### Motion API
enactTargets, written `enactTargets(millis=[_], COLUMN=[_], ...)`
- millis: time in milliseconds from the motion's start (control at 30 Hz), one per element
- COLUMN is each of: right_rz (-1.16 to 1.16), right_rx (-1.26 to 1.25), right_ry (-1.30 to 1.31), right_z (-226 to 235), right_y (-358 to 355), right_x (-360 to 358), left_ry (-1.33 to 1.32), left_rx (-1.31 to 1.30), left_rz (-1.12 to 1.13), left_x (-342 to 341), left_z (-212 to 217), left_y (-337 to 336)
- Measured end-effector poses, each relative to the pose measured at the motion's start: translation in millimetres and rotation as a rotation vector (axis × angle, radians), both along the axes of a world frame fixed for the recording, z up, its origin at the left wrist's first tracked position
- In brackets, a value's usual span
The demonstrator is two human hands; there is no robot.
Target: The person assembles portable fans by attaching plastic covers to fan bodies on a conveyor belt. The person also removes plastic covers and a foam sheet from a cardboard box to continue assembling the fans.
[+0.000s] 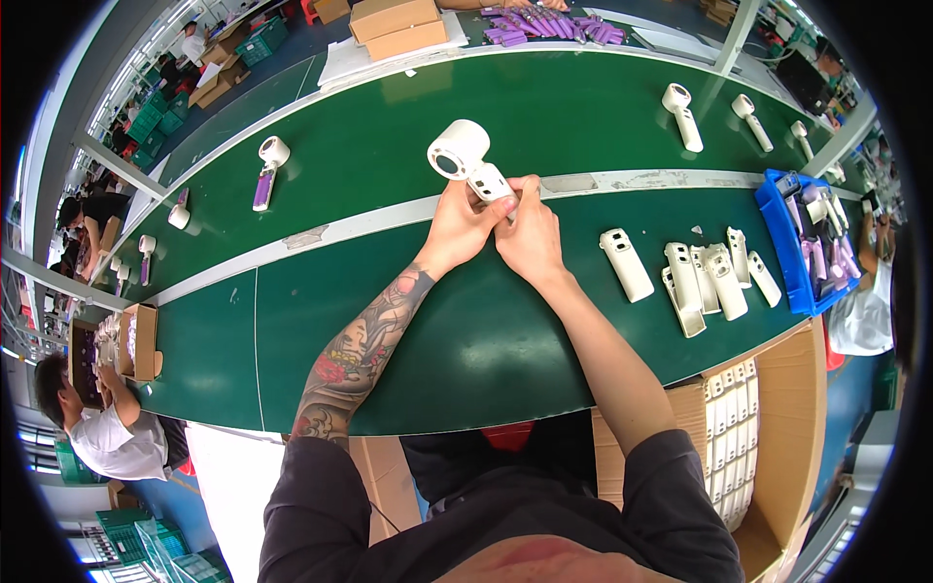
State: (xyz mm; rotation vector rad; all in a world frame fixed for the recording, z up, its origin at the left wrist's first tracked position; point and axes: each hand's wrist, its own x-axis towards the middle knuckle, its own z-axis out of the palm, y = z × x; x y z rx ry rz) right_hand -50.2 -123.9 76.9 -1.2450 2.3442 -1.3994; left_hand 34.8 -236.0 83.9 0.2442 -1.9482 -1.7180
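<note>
Between my two hands is a white handheld fan (461, 151), its round head tilted up to the left over the pale rail. My left hand (459, 225) is closed around the fan's handle, thumb against its lower part. On the other side my right hand (530, 233) grips the handle's lower end, fingers bent around it. The handle's bottom is hidden by my fingers. To the right of my hands a loose white handle shell (627, 264) lies on the green bench (466, 355). Several more handle shells (721, 282) are clustered farther right.
A blue bin (785, 248) of white and purple parts stands at the right. Below it is a cardboard box (792, 428) with stacked white shells. Across the rail, fans (683, 117) lie on the green belt (573, 107). A co-worker (117, 428) sits at left.
</note>
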Motion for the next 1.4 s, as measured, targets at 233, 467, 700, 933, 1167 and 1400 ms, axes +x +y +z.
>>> enactTargets(millis=[233, 467, 700, 933, 1167, 1400], right_rz=[0.621, 0.211, -0.081, 0.017, 0.209, 0.156], right_rx=[-0.562, -0.704, 0.023, 0.328, 0.057, -0.06], right_ry=[-1.383, -1.11, 0.161, 0.391, 0.495, 0.737], right_z=[14.3, 22.8, 50.8, 41.3, 5.3, 8.5], right_y=[18.1, 14.9, 100.3, 103.8, 7.7, -19.1], right_x=[-31.0, -36.1, -56.2, -18.9, 26.4, 51.1], left_ry=[0.135, 0.121, 0.112, 0.071, 0.05, -0.595], left_rx=[0.378, 0.281, 0.209, -0.086, -0.729, -1.112], left_rz=[0.085, 0.119, 0.156, 0.333, 0.92, 1.67], left_x=[4.9, 0.2, 3.4, 13.3, 19.2, 157.8], left_z=[-1.1, -7.0, -10.1, -6.1, -37.6, -38.4], left_y=[-20.7, -19.3, -21.4, -25.8, -115.0, -272.8])
